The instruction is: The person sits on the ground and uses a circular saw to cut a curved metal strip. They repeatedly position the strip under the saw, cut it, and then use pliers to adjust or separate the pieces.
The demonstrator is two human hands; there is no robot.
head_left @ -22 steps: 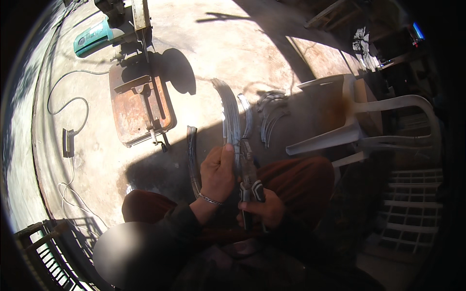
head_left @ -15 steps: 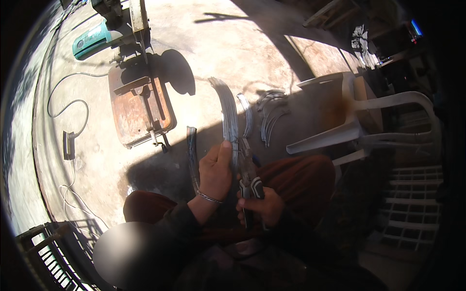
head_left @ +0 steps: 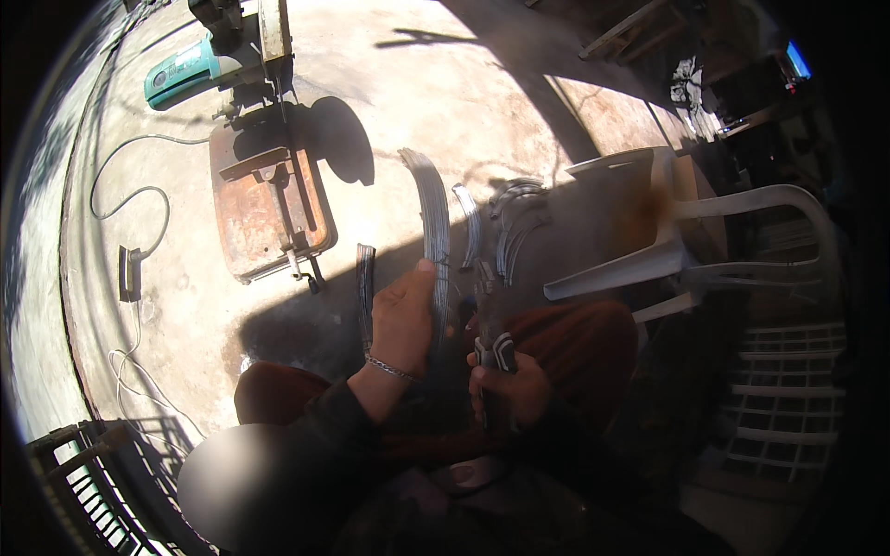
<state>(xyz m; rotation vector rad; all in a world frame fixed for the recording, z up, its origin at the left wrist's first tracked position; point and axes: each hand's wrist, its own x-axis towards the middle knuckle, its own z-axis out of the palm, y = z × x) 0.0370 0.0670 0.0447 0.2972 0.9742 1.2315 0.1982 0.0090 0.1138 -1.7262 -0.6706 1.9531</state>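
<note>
Lying beside the left hand [head_left: 403, 320], a short dark bundle [head_left: 365, 287] could get nudged if that wrist swings. Left hand is closed round the near part of the long curved metal bundle [head_left: 429, 199], which extends away over the floor [head_left: 445, 111]; a slack hold might let strips slide or fan out, edges might scratch bare skin. Next, small bundle [head_left: 473, 222] on floor. Pliers [head_left: 489, 320] apart from long bundle, jaw gap can't tell; right hand [head_left: 514, 389] wrapped round handles, bad aim could pinch fingers.
</note>
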